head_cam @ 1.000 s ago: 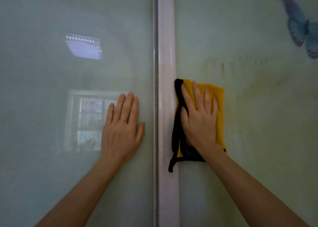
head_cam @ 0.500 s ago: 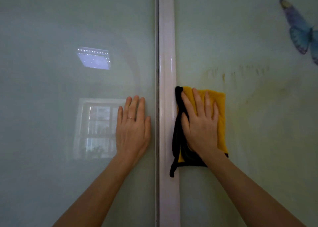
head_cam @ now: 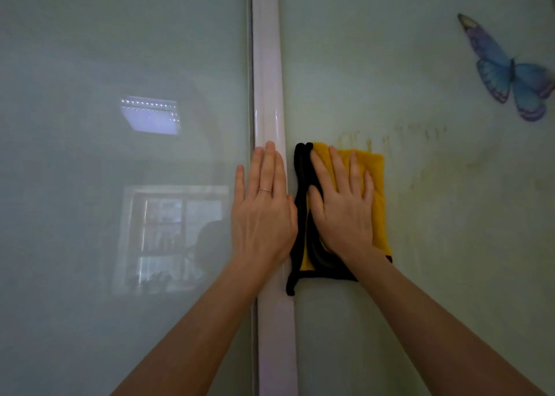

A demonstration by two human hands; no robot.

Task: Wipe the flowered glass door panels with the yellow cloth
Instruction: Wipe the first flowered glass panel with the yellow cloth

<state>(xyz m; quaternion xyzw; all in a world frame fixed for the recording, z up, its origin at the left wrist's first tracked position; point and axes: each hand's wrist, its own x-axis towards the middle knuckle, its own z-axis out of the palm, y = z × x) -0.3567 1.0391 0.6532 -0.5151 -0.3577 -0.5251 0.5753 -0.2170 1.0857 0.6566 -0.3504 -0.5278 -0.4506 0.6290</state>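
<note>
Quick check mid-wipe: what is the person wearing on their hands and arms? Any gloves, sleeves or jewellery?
No gloves: the left hand and right hand are bare. The left hand has a thin band ring on one finger; the right hand shows none. The left forearm and right forearm are uncovered down to the picture's edge, with no sleeve, watch or bracelet in view.
</note>
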